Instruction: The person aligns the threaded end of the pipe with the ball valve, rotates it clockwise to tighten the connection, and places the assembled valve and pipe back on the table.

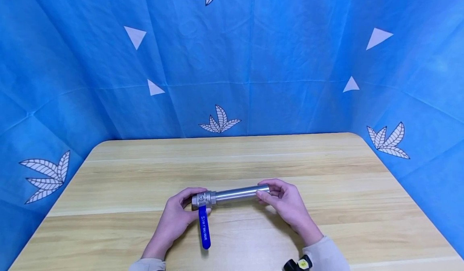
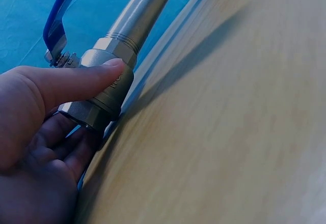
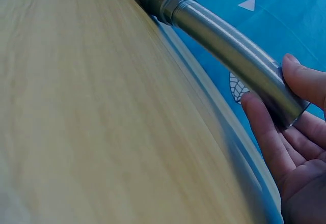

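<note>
A steel ball valve [image 1: 202, 199] with a long blue lever handle [image 1: 204, 228] is joined to a straight metal pipe [image 1: 237, 193]. My left hand [image 1: 177, 212] grips the valve body, its thumb lying across the side in the left wrist view. Toward me points the lever, lettered in white. At the pipe's far right end, my right hand [image 1: 286, 204] holds it between thumb and fingers; the right wrist view shows the thumb on the pipe [image 3: 244, 56] and fingers around its open end. Valve and pipe are held nearly level, close over the table, casting a shadow.
The wood-grain table [image 1: 232, 158] has rounded far corners. Behind it and along both sides hangs a blue curtain [image 1: 232, 61] printed with white leaves and triangles. A black strap with a yellow label [image 1: 303, 263] sits by the right sleeve.
</note>
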### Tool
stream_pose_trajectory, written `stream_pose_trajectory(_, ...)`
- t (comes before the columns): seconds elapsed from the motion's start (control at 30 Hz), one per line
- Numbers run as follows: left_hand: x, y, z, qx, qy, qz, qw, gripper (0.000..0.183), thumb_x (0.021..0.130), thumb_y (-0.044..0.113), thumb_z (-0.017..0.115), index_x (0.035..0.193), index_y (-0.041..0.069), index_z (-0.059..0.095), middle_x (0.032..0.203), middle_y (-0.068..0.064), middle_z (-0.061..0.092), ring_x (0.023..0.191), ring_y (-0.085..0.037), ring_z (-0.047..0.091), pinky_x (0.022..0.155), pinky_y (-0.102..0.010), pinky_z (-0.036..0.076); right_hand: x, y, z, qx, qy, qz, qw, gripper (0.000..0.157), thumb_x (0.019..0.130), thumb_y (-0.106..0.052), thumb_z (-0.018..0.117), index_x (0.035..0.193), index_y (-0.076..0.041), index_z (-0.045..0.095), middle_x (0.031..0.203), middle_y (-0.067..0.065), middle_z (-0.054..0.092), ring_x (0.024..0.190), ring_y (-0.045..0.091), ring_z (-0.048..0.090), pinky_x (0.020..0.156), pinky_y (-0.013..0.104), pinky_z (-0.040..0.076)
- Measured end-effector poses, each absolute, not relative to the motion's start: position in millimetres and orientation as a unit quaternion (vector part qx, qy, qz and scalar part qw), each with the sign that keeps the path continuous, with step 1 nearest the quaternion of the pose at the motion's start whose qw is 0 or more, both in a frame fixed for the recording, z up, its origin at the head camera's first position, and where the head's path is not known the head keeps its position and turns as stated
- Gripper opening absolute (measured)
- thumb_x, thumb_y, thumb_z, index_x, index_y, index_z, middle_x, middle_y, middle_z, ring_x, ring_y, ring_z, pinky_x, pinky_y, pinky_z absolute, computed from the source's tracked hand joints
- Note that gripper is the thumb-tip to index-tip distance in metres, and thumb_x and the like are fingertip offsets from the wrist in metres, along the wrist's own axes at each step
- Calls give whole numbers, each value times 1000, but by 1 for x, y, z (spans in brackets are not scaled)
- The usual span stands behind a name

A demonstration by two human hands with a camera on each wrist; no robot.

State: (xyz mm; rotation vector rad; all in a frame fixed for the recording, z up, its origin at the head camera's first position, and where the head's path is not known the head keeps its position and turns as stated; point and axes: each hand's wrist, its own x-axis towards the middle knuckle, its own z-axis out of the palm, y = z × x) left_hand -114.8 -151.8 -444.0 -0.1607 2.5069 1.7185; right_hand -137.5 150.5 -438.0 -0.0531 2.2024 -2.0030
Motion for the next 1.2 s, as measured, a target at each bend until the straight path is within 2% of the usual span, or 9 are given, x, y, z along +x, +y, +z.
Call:
stream_pose_trajectory(0.3,-114,-151,-442,-55,829,555,52,51,70,18,87,113,37,68,125,8,62,128,-22,52,111,-45,41,-137,150,-437,-13,741,-666,87,42,80,-27,80,114,-8,66,94,15,71,83,30,72,76,35,61)
stream_pose_trajectory(0.67,-114,-151,-442,-46,832,550,52,51,71,17,86,115,36,68,124,9,62,127,-20,53,110,-45,42,-137,151,-438,-9,747,-659,85,41,81,-35,77,111,-10,66,89,15,72,78,30,72,75,37,61)
stream_pose_trajectory(0.93,-114,-151,-443,-45,833,549,51,51,71,17,86,115,35,68,124,10,62,127,-20,53,110,-45,42,-137,149,-438,16,766,-638,78,40,80,-41,77,106,-12,68,83,14,71,69,28,71,66,34,61)
stream_pose_trajectory(1.2,-113,-151,-442,-52,827,557,58,52,69,19,87,115,35,68,124,10,62,129,-22,51,112,-50,39,-137,147,-438,25,757,-648,81,42,79,-43,78,102,-10,68,81,16,70,65,31,69,62,39,61)
